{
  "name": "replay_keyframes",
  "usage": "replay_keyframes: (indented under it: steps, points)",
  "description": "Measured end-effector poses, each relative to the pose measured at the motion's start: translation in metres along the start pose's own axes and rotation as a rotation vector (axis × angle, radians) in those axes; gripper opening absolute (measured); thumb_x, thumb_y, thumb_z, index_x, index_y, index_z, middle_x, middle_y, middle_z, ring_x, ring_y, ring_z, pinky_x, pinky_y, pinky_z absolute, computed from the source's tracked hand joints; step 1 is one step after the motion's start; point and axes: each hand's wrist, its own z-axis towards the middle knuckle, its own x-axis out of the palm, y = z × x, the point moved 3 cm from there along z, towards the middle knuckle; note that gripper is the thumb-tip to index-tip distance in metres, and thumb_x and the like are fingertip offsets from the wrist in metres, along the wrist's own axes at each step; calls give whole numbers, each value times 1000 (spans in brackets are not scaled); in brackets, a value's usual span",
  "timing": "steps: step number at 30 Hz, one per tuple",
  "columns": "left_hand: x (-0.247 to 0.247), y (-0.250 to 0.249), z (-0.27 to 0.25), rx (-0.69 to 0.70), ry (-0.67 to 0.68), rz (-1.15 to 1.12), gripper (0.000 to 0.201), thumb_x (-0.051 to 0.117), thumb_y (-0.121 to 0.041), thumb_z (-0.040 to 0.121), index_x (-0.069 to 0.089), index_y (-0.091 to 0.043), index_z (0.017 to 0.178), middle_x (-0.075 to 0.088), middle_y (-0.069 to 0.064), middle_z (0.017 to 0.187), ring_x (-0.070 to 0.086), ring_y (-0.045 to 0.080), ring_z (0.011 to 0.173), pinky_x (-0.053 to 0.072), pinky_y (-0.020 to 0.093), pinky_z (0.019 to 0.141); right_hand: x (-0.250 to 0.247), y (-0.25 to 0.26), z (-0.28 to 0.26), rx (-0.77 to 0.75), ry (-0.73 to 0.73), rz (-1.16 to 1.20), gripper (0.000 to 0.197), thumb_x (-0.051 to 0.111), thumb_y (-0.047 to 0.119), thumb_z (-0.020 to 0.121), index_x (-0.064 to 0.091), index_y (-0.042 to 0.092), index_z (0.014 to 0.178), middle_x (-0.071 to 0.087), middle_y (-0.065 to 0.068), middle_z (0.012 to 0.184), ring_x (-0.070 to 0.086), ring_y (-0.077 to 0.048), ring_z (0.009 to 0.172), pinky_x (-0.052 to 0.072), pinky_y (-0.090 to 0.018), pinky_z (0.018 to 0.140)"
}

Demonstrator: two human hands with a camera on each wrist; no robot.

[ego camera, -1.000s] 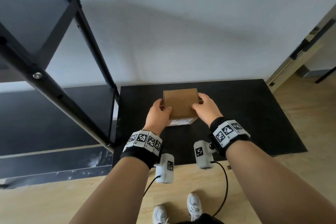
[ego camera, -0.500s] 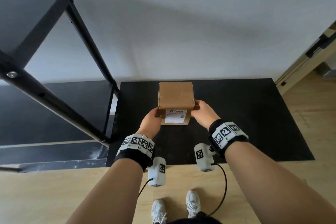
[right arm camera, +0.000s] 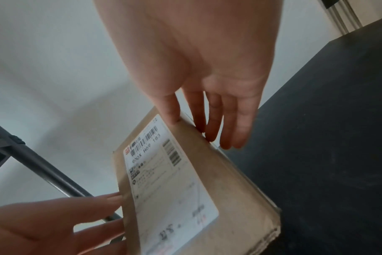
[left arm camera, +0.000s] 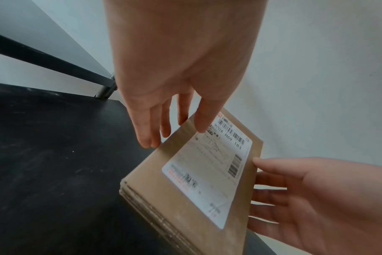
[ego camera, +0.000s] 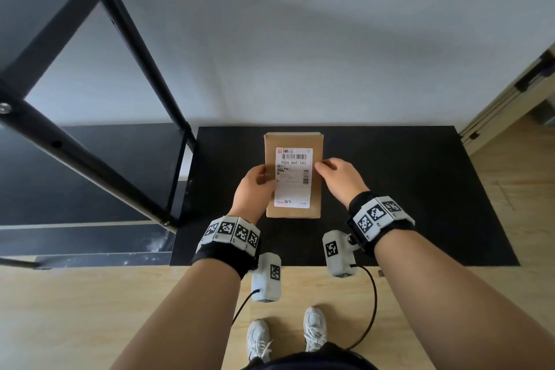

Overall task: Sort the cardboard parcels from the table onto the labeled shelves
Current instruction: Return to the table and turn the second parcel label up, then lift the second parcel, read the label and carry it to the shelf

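Observation:
A flat brown cardboard parcel (ego camera: 317, 193) is held above the black table (ego camera: 405, 189), its white shipping label (ego camera: 292, 177) facing up at me. My left hand (ego camera: 253, 189) pinches the left edge, thumb on the labelled face and fingers behind. My right hand (ego camera: 336, 179) pinches the right edge the same way. The left wrist view shows the parcel (left arm camera: 146, 186) tilted, between my left hand (left arm camera: 181, 69) and my right hand (left arm camera: 316, 198). In the right wrist view the parcel (right arm camera: 225, 172) lies between my right hand (right arm camera: 196, 60) and my left hand (right arm camera: 44, 224).
A black metal shelf frame (ego camera: 144, 69) stands at the left, its lower shelf board (ego camera: 90, 177) beside the table. A white wall runs behind the table. Light wooden floor (ego camera: 75, 309) lies below me. A door frame (ego camera: 510, 93) is at the right.
The parcel has been tipped back in both hands. Its label, earlier on the near side face, now faces up at me. Both hands kept their hold.

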Motion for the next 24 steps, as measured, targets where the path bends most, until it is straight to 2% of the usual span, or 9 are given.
replay_keyframes:
  steps: [4,6,10,13,16,18,20,22,24]
  points:
    - [7,4,0,1,31,14,39,54,-13,99,57,-18,138,67,2,127,64,18,109,56,31,87,0,-7,0,14,18,-22,32,48,30,101,67,10,117,70,-7,113,64,-23,100,51,-36,86]
    - [11,11,2,-5,56,56,34,54,-13,99,62,-18,131,70,1,120,65,17,103,57,32,85,4,-12,0,17,49,-43,29,49,26,100,68,10,116,71,-7,113,66,-23,99,52,-36,84]
    - [17,18,7,-51,119,168,34,52,-11,97,63,-14,129,70,3,118,68,21,104,59,35,87,12,-21,0,55,131,-90,31,53,22,98,64,11,125,68,-7,123,64,-23,109,52,-35,90]
    - [21,21,11,-79,145,215,41,55,-12,97,58,-13,138,68,6,127,67,22,111,55,32,86,14,-24,-1,101,178,-97,38,55,22,98,58,10,134,64,-8,131,62,-24,117,48,-33,90]
    - [25,25,12,-123,141,203,44,55,-16,98,53,-11,142,66,6,131,65,20,107,51,29,83,13,-28,0,120,179,-114,42,54,23,99,54,8,138,61,-10,135,60,-26,121,45,-32,89]
    - [29,30,11,-189,152,178,41,53,-21,100,55,-10,140,66,7,129,63,19,103,49,29,83,13,-32,1,140,185,-130,42,53,28,99,55,8,136,62,-10,133,61,-25,118,47,-34,91]
    - [35,34,9,-249,180,133,41,50,-27,102,56,-9,139,67,6,126,62,19,103,48,30,88,17,-36,2,171,228,-122,43,52,34,99,56,10,134,64,-9,131,63,-24,114,50,-35,92]
    - [38,35,7,-269,200,114,42,48,-29,103,57,-9,140,66,3,119,62,20,105,49,31,91,21,-38,1,199,260,-96,44,51,36,100,55,10,135,64,-8,131,63,-23,114,52,-35,93]
    - [37,32,6,-259,201,115,41,47,-29,104,59,-9,137,65,1,112,63,19,103,48,31,89,21,-37,-1,204,252,-72,45,52,34,100,54,9,136,63,-8,133,63,-24,115,52,-36,94]
